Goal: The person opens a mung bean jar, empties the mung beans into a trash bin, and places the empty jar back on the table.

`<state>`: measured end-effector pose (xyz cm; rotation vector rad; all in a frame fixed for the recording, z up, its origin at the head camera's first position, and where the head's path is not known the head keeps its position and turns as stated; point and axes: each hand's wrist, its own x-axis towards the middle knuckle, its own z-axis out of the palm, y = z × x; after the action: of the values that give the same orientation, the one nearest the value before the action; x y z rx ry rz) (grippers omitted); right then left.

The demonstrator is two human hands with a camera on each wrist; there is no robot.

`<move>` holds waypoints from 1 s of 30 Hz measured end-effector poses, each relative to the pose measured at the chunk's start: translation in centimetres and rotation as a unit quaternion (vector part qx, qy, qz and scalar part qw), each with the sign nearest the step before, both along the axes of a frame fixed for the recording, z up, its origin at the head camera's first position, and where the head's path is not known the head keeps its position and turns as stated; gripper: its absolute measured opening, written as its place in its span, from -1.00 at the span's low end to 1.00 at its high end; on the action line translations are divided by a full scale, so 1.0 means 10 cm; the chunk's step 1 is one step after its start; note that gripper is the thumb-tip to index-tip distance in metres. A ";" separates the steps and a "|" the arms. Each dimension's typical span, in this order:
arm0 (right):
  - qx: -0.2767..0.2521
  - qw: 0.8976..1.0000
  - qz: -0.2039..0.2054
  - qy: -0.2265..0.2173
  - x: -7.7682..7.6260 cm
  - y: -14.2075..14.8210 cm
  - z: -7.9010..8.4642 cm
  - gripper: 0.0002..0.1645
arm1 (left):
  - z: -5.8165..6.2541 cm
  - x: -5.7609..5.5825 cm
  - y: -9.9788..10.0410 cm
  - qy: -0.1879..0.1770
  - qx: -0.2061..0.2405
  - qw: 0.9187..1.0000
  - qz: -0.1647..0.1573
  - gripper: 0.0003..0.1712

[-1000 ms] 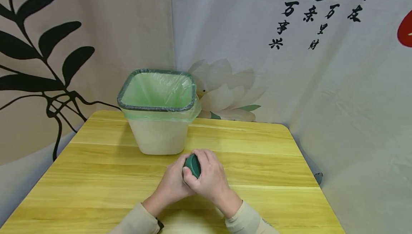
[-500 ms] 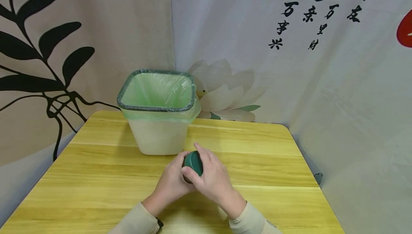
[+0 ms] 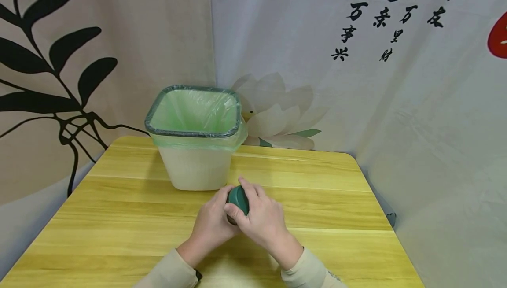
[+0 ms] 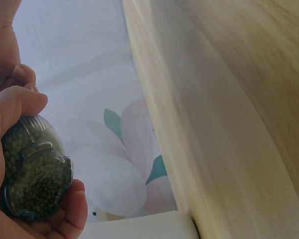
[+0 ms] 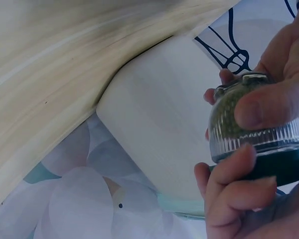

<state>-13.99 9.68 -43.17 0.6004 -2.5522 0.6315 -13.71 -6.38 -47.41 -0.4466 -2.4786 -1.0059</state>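
A small clear jar (image 5: 241, 117) full of little green grains has a dark green lid (image 3: 238, 200) and ribbed sides. Over the table, my left hand (image 3: 214, 218) grips the jar's body, with its thumb across the side in the right wrist view. My right hand (image 3: 262, 219) holds the lid from the other side, its thumb on the near edge and its fingers round the far edge. In the left wrist view the jar's moulded bottom (image 4: 37, 181) shows between the left thumb and fingers, and the lid is hidden there.
Just beyond the hands stands a white bin (image 3: 196, 169) lined with a thin green bag (image 3: 198, 107) under a dark rim. The wooden table (image 3: 317, 200) ends at a printed cloth backdrop (image 3: 293, 59) behind and at the sides.
Since one second ago my right hand has turned on the lid, its fingers straightening, so more of the lid shows. Over the last half second both hands have hardly moved.
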 end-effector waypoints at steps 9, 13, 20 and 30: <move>-0.021 0.999 -0.015 -0.041 0.01 -0.04 -0.01 -0.31 | 0.00 0.01 0.02 -0.010 0.010 1.000 -0.004 -0.03; -0.021 0.999 -0.019 -0.034 0.01 -0.05 -0.02 -0.35 | 0.02 0.02 0.03 -0.038 0.023 0.999 -0.012 -0.03; -0.016 0.999 -0.022 -0.022 0.00 -0.05 -0.03 -0.37 | 0.04 0.03 0.02 -0.070 0.035 0.997 -0.019 -0.02; -0.019 1.000 -0.022 -0.006 0.01 -0.06 -0.03 -0.37 | 0.05 0.04 0.01 -0.082 0.046 0.995 -0.027 -0.03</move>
<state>-13.86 9.07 -43.48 0.5290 -2.5521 0.6683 -13.36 -6.28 -46.90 -0.4197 -2.5626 -1.2189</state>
